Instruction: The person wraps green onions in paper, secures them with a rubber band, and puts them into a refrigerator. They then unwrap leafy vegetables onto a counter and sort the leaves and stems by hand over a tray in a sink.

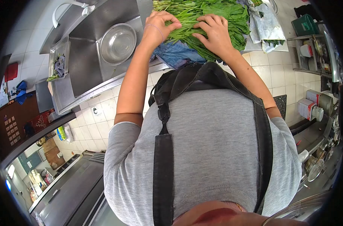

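A large heap of leafy green vegetables (226,11) with long thin stems lies at the top of the view, on a blue cloth or bag (182,53). My left hand (159,26), with a thin band round its wrist, is at the stem side. Its thumb and fingers close together around some stems. My right hand (213,33) rests on the heap with its fingers apart and slightly bent, over stems and leaves. What lies under its palm is hidden.
To the left is a steel sink (83,67) holding a clear round bowl (118,44). A tray (59,62) with scraps sits at its left edge, near a white faucet (87,9). Newspaper (267,28) lies right of the greens. Shelves (310,52) stand further right.
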A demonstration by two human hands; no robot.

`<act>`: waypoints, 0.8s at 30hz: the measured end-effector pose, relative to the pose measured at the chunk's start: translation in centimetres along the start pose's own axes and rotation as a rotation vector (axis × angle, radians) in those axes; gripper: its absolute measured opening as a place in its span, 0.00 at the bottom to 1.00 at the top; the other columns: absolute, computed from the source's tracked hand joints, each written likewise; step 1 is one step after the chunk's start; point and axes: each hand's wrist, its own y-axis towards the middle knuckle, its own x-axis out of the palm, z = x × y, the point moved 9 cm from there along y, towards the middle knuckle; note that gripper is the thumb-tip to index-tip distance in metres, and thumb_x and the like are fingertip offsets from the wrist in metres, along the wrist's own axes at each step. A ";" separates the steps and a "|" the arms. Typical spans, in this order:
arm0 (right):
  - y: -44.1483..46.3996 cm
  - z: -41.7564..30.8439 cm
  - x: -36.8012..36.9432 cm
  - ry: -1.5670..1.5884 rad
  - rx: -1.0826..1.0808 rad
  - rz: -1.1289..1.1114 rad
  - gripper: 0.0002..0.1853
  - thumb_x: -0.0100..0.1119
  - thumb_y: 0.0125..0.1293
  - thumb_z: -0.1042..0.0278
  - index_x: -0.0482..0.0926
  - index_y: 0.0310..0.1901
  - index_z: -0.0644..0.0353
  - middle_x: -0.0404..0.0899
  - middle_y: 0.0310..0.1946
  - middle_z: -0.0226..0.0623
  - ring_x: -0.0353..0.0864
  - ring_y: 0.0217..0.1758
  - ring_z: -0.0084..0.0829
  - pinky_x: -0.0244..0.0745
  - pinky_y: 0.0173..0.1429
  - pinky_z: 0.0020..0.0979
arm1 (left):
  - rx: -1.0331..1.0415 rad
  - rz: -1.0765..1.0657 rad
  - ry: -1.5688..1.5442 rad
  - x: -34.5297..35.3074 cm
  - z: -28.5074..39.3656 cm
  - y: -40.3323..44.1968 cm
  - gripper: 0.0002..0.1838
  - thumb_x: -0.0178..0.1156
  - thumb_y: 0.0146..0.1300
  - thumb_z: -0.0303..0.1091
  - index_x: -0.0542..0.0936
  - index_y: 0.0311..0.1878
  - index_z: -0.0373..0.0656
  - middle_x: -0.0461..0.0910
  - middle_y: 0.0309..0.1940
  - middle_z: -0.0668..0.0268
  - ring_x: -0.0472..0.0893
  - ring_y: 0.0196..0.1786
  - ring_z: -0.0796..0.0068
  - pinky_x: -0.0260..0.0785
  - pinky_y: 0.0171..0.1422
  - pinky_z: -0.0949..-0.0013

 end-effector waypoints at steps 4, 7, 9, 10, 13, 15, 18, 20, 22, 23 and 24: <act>0.0 0.7 -0.3 -0.015 0.015 0.017 0.07 0.68 0.58 0.62 0.84 0.38 0.49 0.80 0.50 0.26 0.72 0.60 0.36 0.59 0.67 0.47 | 0.054 -0.026 0.027 -0.3 0.5 0.6 0.08 0.74 0.53 0.37 0.89 0.37 0.51 0.85 0.40 0.69 0.77 0.51 0.62 0.68 0.57 0.61; 0.0 0.8 -0.6 -0.009 0.016 0.028 0.05 0.67 0.59 0.65 0.84 0.37 0.49 0.80 0.49 0.26 0.73 0.60 0.36 0.60 0.66 0.45 | 0.158 -0.062 0.066 -0.1 2.3 -0.2 0.11 0.74 0.51 0.36 0.89 0.40 0.54 0.84 0.42 0.71 0.76 0.52 0.62 0.67 0.58 0.61; 0.3 0.2 -0.7 0.007 -0.018 0.036 0.05 0.67 0.59 0.66 0.84 0.37 0.49 0.80 0.48 0.26 0.73 0.59 0.36 0.60 0.65 0.44 | 0.213 -0.104 0.111 0.5 3.1 -0.6 0.13 0.74 0.50 0.35 0.88 0.41 0.56 0.82 0.43 0.72 0.76 0.53 0.64 0.66 0.60 0.61; 0.4 0.1 -0.5 0.002 -0.025 0.042 0.05 0.67 0.59 0.66 0.84 0.37 0.49 0.80 0.48 0.26 0.73 0.59 0.36 0.61 0.64 0.44 | 0.230 -0.127 0.138 1.1 3.2 -1.0 0.14 0.74 0.50 0.34 0.88 0.42 0.57 0.82 0.44 0.72 0.76 0.53 0.64 0.65 0.60 0.61; 0.7 0.2 0.3 -0.004 -0.046 0.053 0.05 0.66 0.59 0.68 0.84 0.37 0.49 0.80 0.47 0.26 0.73 0.59 0.36 0.61 0.63 0.43 | 0.270 -0.152 0.205 2.4 3.2 -1.6 0.14 0.73 0.49 0.33 0.87 0.42 0.58 0.79 0.42 0.73 0.75 0.53 0.67 0.63 0.60 0.61; 0.9 0.7 0.7 0.002 -0.054 0.053 0.05 0.66 0.59 0.69 0.84 0.37 0.49 0.80 0.46 0.26 0.73 0.59 0.36 0.62 0.63 0.43 | 0.297 -0.139 0.233 2.7 3.3 -1.5 0.13 0.73 0.49 0.33 0.87 0.41 0.58 0.78 0.41 0.73 0.75 0.52 0.66 0.63 0.59 0.60; 0.9 1.2 1.0 0.005 -0.069 0.061 0.05 0.65 0.59 0.70 0.84 0.37 0.49 0.80 0.46 0.25 0.73 0.58 0.36 0.62 0.63 0.43 | 0.369 -0.113 0.269 2.9 3.9 -1.7 0.11 0.72 0.51 0.34 0.87 0.39 0.56 0.77 0.40 0.72 0.75 0.50 0.66 0.63 0.56 0.60; 0.8 1.2 1.0 0.056 -0.092 0.050 0.05 0.65 0.59 0.70 0.83 0.37 0.49 0.80 0.48 0.25 0.73 0.60 0.36 0.62 0.63 0.44 | 0.393 -0.100 0.272 3.0 4.1 -1.9 0.10 0.71 0.51 0.34 0.86 0.38 0.55 0.76 0.40 0.71 0.75 0.50 0.66 0.63 0.55 0.60; 0.9 0.9 0.7 0.088 -0.110 0.025 0.05 0.65 0.58 0.69 0.83 0.37 0.49 0.80 0.49 0.26 0.72 0.61 0.37 0.61 0.64 0.45 | 0.412 -0.097 0.284 3.4 4.1 -2.1 0.09 0.71 0.50 0.35 0.86 0.37 0.54 0.76 0.40 0.71 0.75 0.50 0.66 0.63 0.55 0.59; 0.7 0.5 0.4 0.094 -0.117 0.004 0.05 0.65 0.58 0.69 0.83 0.36 0.49 0.80 0.51 0.27 0.72 0.62 0.38 0.61 0.65 0.45 | 0.420 -0.099 0.295 3.7 4.0 -2.1 0.09 0.72 0.50 0.35 0.85 0.36 0.53 0.76 0.40 0.71 0.75 0.50 0.66 0.63 0.54 0.59; 0.6 0.2 0.3 0.099 -0.124 -0.015 0.05 0.66 0.58 0.69 0.83 0.36 0.50 0.79 0.52 0.27 0.71 0.63 0.38 0.61 0.66 0.46 | 0.428 -0.100 0.306 3.8 4.1 -2.1 0.09 0.72 0.50 0.35 0.85 0.36 0.52 0.75 0.40 0.71 0.75 0.50 0.66 0.63 0.54 0.59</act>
